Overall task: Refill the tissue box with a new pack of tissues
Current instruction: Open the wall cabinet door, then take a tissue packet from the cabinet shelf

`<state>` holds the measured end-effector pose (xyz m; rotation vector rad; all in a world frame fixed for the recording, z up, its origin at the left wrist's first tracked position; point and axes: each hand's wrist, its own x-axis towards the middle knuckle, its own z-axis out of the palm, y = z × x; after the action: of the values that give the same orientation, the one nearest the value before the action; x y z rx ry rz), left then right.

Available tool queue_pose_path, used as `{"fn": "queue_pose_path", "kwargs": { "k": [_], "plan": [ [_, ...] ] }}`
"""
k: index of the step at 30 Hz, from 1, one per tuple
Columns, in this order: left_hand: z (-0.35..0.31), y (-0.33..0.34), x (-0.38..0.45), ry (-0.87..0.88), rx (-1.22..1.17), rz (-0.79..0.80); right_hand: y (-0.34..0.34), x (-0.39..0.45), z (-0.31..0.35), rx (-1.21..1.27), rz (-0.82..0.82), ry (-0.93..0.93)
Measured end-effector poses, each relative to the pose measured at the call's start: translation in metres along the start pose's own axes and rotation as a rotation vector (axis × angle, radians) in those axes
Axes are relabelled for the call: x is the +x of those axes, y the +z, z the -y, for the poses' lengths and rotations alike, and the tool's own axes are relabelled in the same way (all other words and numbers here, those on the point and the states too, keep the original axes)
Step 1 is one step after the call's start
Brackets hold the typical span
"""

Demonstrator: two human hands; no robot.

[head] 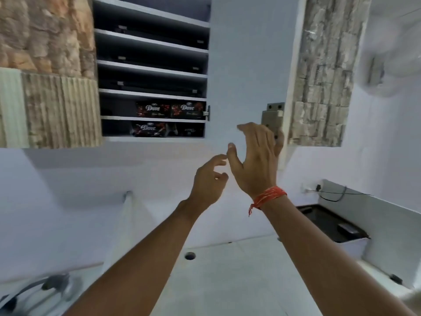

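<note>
Dark tissue packs marked "Dove" point(169, 109) lie on the second-lowest shelf of an open wall cabinet point(152, 95). Another such pack point(148, 129) lies on the lowest shelf. Both my arms are raised toward the cabinet. My left hand point(208, 182) hangs below and right of the packs, empty, fingers loosely curled and apart. My right hand point(256, 156), with an orange thread around the wrist, is higher, fingers spread, holding nothing. It sits in front of the open cabinet door's hinge point(272, 117). No tissue box is in view.
The cabinet door point(323, 71), clad in grey stone, stands open at right. Stone cladding point(45, 71) covers the left cabinet front. Below are a white counter point(227, 270) with a round hole point(190, 255), a tap point(36, 290) at lower left, and a dark tray point(330, 222) at right.
</note>
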<state>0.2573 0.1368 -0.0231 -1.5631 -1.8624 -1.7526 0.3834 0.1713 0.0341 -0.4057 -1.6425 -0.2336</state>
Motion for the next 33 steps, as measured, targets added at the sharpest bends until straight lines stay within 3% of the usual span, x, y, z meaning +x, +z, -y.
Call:
{"fn": "queue_pose_path", "kwargs": {
  "k": [2, 5, 8, 13, 20, 28, 33],
  "plan": [
    [0.022, -0.038, 0.003, -0.018, -0.003, -0.084, 0.027, 0.000, 0.020, -0.028, 0.052, 0.009],
    [0.050, -0.096, 0.011, -0.157, -0.012, -0.201, 0.077, 0.003, 0.049, 0.173, 0.260, -0.022],
    [0.082, -0.145, 0.027, -0.253, -0.015, -0.316, 0.138, 0.012, 0.074, 0.389, 0.553, 0.084],
    [0.136, -0.202, 0.062, -0.287, 0.038, -0.382, 0.242, 0.040, 0.099, 0.454, 0.781, 0.288],
    [0.177, -0.237, 0.123, -0.262, 0.080, -0.360, 0.334, 0.076, 0.101, 0.412, 0.673, 0.586],
    [0.166, -0.222, 0.158, -0.329, 0.051, -0.165, 0.358, 0.076, 0.100, 0.338, 0.673, 0.576],
    [0.164, -0.215, 0.153, -0.257, -0.047, -0.263, 0.347, 0.070, 0.096, 0.537, 0.470, 0.586]
  ]
}}
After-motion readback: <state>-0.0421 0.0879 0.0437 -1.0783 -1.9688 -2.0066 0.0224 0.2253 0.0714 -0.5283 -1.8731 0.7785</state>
